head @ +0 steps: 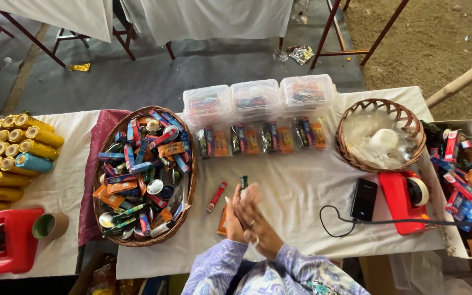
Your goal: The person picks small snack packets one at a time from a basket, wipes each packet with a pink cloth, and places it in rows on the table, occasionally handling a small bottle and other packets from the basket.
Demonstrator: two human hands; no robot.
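Currently both hands are pressed together over the white cloth-covered table (301, 186): left hand (235, 218) against right hand (258, 221), fingers straight and closed flat, a small dark green tube (243, 182) poking up between the fingertips. A flat orange packet (222, 223) lies under the left wrist; a red narrow stick pack (216, 196) lies just left of the hands. Left: an oval wicker basket (189, 188) heaped with blue, red and orange sachets. Far edge: three clear plastic lidded boxes (258, 99), with a row of clear-wrapped orange and blue packs (260, 139) in front. Right: a round wicker basket (381, 109) with clear film, a black power bank (364, 199), a red tape dispenser (402, 199). Far left: stacked gold foil rolls (6, 158).
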